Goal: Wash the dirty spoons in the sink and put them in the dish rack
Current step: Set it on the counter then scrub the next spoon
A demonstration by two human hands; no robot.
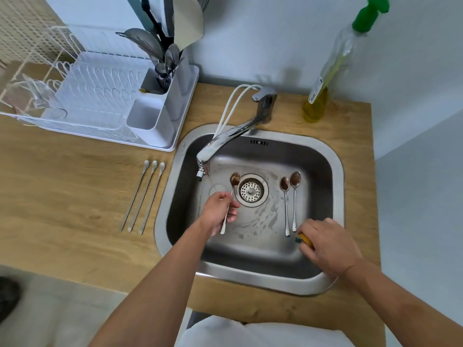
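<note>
My left hand (218, 212) grips the handle of a dirty spoon (234, 179), whose brown-smeared bowl lies just left of the drain in the steel sink (335, 171). Two more dirty spoons (285, 196) (295, 194) lie side by side on the sink floor to the right of the drain. At the sink's right front, my right hand (328, 244) is closed on a yellow sponge (304, 239) with a dark green side. Three clean spoons (144, 196) lie in a row on the wooden counter left of the sink. The white dish rack (100, 96) stands at the back left.
The faucet (225, 139) reaches over the sink's left side, with a thin stream falling from it. A cutlery holder (162, 96) on the rack holds dark utensils. A soap bottle (323, 91) with a green top stands at the back right. The counter edge is close on the right.
</note>
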